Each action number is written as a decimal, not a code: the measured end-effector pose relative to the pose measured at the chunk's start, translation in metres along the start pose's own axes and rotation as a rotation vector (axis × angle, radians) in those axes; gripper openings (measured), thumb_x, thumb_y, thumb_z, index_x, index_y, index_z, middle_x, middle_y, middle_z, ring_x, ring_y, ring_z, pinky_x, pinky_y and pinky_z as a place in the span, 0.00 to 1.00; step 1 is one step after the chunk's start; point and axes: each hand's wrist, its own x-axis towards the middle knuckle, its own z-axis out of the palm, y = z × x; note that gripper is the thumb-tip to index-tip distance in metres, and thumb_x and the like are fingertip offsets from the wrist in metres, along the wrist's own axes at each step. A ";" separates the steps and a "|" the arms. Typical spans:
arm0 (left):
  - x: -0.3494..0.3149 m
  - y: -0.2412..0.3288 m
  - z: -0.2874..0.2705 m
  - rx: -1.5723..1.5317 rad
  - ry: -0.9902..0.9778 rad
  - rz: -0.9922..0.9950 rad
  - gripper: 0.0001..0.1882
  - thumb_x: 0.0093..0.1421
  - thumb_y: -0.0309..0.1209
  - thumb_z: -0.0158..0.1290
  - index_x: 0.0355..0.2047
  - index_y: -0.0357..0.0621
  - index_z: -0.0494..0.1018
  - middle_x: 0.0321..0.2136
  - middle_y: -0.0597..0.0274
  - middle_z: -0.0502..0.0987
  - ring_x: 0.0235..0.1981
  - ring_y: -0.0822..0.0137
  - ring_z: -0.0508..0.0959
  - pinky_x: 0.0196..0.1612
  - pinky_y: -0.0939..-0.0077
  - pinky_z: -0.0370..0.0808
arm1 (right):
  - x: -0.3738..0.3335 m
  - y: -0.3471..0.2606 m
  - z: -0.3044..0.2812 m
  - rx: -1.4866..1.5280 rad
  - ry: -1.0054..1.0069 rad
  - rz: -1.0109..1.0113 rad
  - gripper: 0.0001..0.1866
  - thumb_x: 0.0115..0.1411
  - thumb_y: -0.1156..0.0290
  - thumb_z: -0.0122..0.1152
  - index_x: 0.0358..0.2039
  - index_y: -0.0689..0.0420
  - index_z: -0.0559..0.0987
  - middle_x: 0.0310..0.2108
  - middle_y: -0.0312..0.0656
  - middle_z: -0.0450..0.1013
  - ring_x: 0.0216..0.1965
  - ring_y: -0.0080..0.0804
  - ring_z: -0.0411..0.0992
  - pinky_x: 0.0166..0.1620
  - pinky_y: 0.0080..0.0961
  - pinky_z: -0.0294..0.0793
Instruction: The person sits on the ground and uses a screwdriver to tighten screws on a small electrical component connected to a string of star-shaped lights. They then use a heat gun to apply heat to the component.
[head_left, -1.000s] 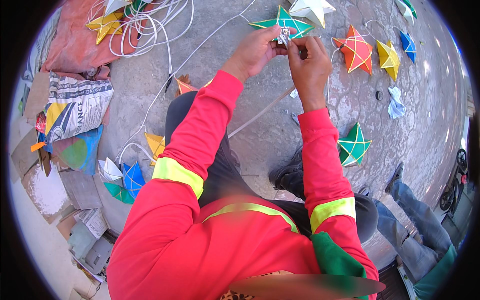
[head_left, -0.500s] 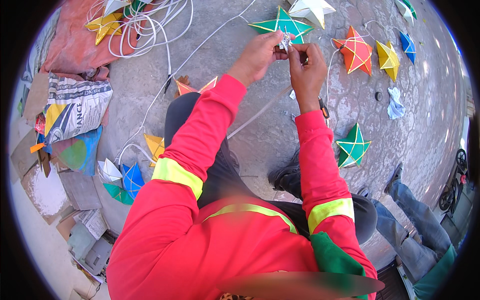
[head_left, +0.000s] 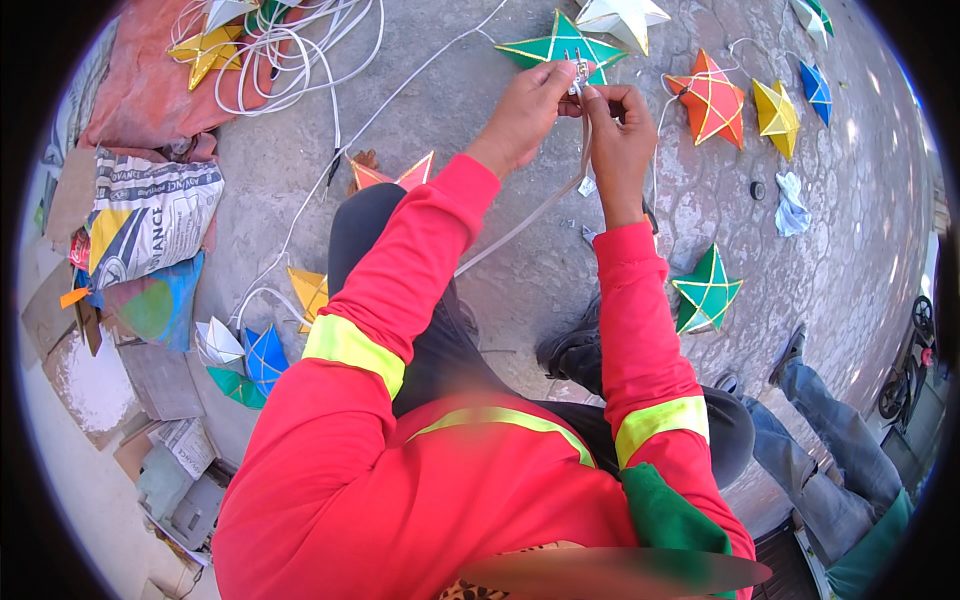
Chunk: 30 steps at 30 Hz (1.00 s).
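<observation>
Looks like wiring-up, top centre of frame

Small plug-like fitting [head_left: 579,78] is at top centre, two prongs pointing up. My L hand [head_left: 525,113] has it pinched b/w thumb & fingers. R hand [head_left: 622,150], right next to it, is almost closed at the tips, thumb & forefinger on the white cord [head_left: 520,225] just under the fitting, other fingers curled in. Cord drops fr. there & slants down-left twd my dark trouser leg [head_left: 370,240]. Can't tell if the wire ends are seated; too small to see.

Step in hand, I'd judge: getting cord ends into the fitting. Prob. part-done at best; no cover on it that I can make out. Next move likely calls for L holding the fitting dead still while R tucks wire in w/ fingertips only, no tug on the cord, else it could pop out.

Nearby: green star lantern [head_left: 540,48] just behind the fitting, white star [head_left: 622,20] at top edge, orange-red star [head_left: 711,98] & yellow star [head_left: 776,118] upper right.
</observation>
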 end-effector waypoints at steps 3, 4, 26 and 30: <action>0.001 -0.001 -0.001 0.057 -0.022 0.018 0.19 0.73 0.36 0.50 0.58 0.39 0.73 0.55 0.60 0.76 0.50 0.71 0.77 0.55 0.67 0.76 | 0.000 -0.002 -0.002 -0.044 0.000 0.006 0.09 0.60 0.67 0.66 0.34 0.60 0.82 0.29 0.46 0.79 0.32 0.38 0.77 0.39 0.30 0.74; 0.000 -0.001 0.000 0.044 -0.024 0.028 0.19 0.73 0.36 0.50 0.58 0.38 0.73 0.55 0.60 0.76 0.50 0.71 0.77 0.54 0.67 0.76 | 0.000 -0.003 -0.002 -0.093 0.011 -0.043 0.09 0.60 0.67 0.66 0.34 0.60 0.82 0.29 0.45 0.79 0.32 0.37 0.77 0.39 0.29 0.74; -0.013 0.014 0.006 -0.125 0.030 -0.084 0.09 0.70 0.29 0.50 0.47 0.41 0.74 0.50 0.61 0.76 0.49 0.71 0.76 0.54 0.70 0.74 | -0.006 -0.020 -0.003 -0.488 0.002 -0.449 0.03 0.58 0.73 0.67 0.32 0.57 0.82 0.29 0.39 0.77 0.28 0.34 0.76 0.33 0.30 0.75; -0.013 0.010 0.011 -0.138 0.077 -0.038 0.13 0.71 0.29 0.49 0.52 0.38 0.74 0.53 0.59 0.76 0.50 0.70 0.76 0.55 0.69 0.75 | -0.002 -0.018 -0.004 -0.304 -0.051 -0.237 0.05 0.59 0.73 0.69 0.33 0.61 0.81 0.29 0.38 0.77 0.27 0.24 0.74 0.34 0.25 0.74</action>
